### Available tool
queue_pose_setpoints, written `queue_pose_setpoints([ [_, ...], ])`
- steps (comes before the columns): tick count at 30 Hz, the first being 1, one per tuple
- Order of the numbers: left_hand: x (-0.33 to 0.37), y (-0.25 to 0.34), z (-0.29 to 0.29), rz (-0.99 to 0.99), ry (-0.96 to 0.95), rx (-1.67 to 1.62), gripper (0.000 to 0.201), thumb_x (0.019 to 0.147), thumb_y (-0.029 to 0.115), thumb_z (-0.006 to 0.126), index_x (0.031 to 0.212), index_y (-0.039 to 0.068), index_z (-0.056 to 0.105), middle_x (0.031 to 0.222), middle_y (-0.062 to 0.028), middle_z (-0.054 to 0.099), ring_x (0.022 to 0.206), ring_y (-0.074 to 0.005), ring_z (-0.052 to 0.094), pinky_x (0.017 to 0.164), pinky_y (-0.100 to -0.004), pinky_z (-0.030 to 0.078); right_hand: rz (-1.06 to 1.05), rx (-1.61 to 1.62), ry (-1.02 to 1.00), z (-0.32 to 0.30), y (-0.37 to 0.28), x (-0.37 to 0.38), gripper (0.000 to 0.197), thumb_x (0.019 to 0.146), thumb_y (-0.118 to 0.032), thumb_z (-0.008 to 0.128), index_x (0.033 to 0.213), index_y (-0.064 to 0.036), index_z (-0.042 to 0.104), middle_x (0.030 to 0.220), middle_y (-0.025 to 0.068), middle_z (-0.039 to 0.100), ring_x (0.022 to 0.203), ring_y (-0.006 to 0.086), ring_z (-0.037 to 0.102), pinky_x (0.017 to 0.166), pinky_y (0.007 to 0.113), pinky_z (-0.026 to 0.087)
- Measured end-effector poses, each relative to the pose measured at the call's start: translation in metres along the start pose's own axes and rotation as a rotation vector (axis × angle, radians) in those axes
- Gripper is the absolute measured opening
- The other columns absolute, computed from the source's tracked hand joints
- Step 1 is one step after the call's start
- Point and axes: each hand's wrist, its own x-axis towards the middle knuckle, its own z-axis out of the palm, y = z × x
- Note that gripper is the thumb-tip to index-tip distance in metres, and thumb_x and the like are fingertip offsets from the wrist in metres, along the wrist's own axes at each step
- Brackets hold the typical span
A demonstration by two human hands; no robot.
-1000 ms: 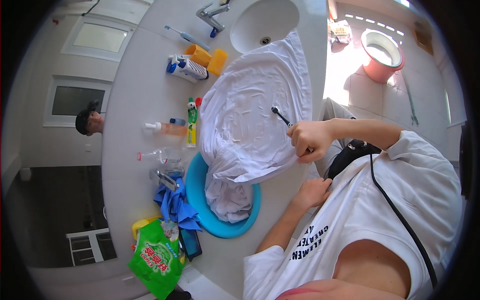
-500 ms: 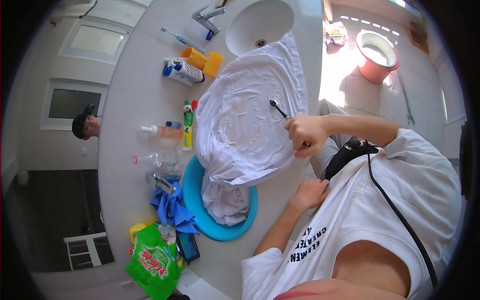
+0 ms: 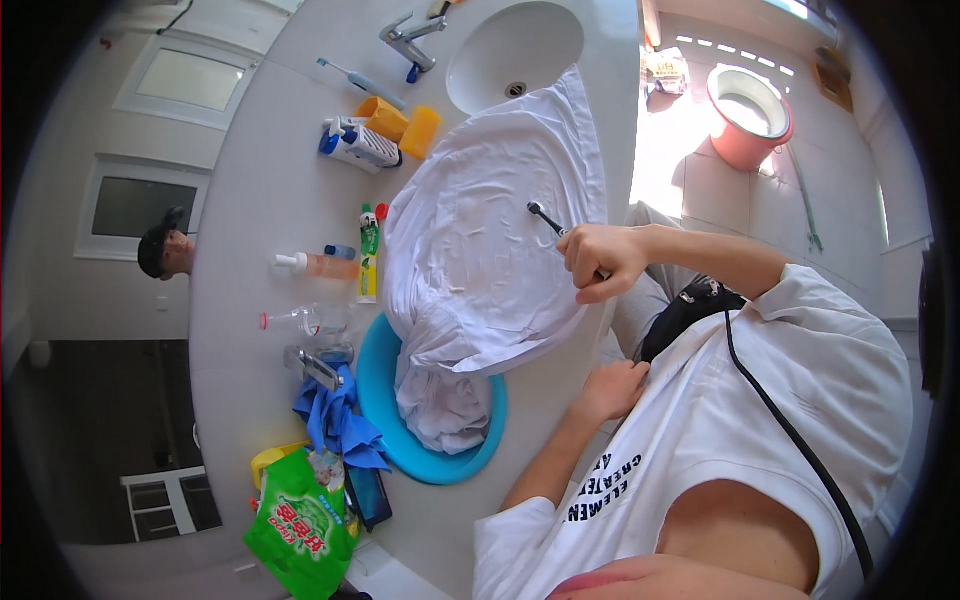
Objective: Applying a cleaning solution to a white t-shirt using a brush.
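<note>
A white cloth (image 3: 490, 190), perhaps a garment, lies wrinkled over the counter, one corner reaching into the sink. Its bunched lower end (image 3: 445, 410) sits in a blue basin (image 3: 497, 440). My right hand (image 3: 605, 262) is closed round a black toothbrush (image 3: 545, 217), whose head rests against or just over the cloth. Close to my waist, at the counter's front edge, is my left hand (image 3: 612, 390). Its fingers are bent in against my shirt and partly hidden, so whether they hold anything does not show.
Along the mirror side stand a faucet (image 3: 410, 45), an electric toothbrush (image 3: 362, 82), yellow cups (image 3: 422, 132), a toothpaste tube (image 3: 368, 255), a pump bottle (image 3: 325, 265), blue gloves (image 3: 340, 415) and a green packet (image 3: 300, 525). Beyond the cloth is the sink (image 3: 475, 90). A red bucket (image 3: 740, 150) stands on the floor.
The whole view has shifted slightly left. My right hand and the toothbrush have moved a little left over the cloth. My left hand stays by the counter edge.
</note>
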Motion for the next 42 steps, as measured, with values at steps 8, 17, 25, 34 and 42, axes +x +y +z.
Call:
queue_pose_setpoints([
  [8, 0.0, -0.004, -0.002, 0.029, -0.003, 0.041, 0.035, 0.094, 0.022, 0.05, 0.127, 0.011, 0.055, 0.11, -0.0188, 0.065, 0.102, -0.039, 0.064, 0.088, -0.0487, 0.051, -0.028, -0.104, -0.068, 0.005, -0.003, -0.001, 0.045, 0.079, -0.02, 0.07, 0.044, -0.0085, 0.045, 0.042, 0.0036, 0.039, 0.042, 0.0263, 0.039, 0.053, 0.038, 0.031],
  [17, -0.002, -0.002, -0.006, 0.013, -0.041, 0.05, 0.035, 0.094, 0.023, 0.05, 0.126, 0.01, 0.055, 0.112, -0.0184, 0.064, 0.105, -0.0386, 0.063, 0.091, -0.0484, 0.05, 0.057, 0.134, 0.037, -0.026, 0.002, 0.001, 0.044, 0.079, -0.016, 0.066, 0.044, -0.0083, 0.041, 0.042, 0.0016, 0.037, 0.043, 0.0224, 0.038, 0.058, 0.035, 0.032],
  [25, -0.006, 0.002, -0.009, 0.008, -0.038, 0.014, 0.032, 0.096, 0.027, 0.048, 0.123, 0.01, 0.055, 0.11, -0.018, 0.064, 0.103, -0.0388, 0.063, 0.088, -0.0497, 0.05, 0.065, -0.109, -0.077, 0.007, -0.007, -0.002, 0.047, 0.079, -0.024, 0.072, 0.043, -0.009, 0.046, 0.042, 0.0007, 0.043, 0.043, 0.0262, 0.04, 0.058, 0.035, 0.034],
  [34, 0.0, -0.01, 0.006, 0.149, 0.056, 0.017, 0.026, 0.096, 0.025, 0.044, 0.115, 0.009, 0.052, 0.105, -0.0212, 0.064, 0.101, -0.0426, 0.062, 0.086, -0.0521, 0.049, 0.106, -0.099, -0.084, 0.01, 0.003, -0.003, 0.044, 0.077, -0.024, 0.072, 0.043, -0.0081, 0.049, 0.042, 0.002, 0.045, 0.045, 0.0278, 0.041, 0.057, 0.037, 0.037],
  [42, -0.01, -0.004, 0.002, 0.163, 0.13, 0.001, 0.025, 0.096, 0.026, 0.044, 0.115, 0.009, 0.051, 0.104, -0.0211, 0.064, 0.098, -0.0425, 0.063, 0.083, -0.0532, 0.05, -0.011, -0.068, 0.019, 0.013, -0.012, -0.001, 0.048, 0.081, -0.026, 0.071, 0.044, -0.0085, 0.047, 0.042, 0.0017, 0.043, 0.045, 0.0261, 0.042, 0.057, 0.037, 0.037],
])
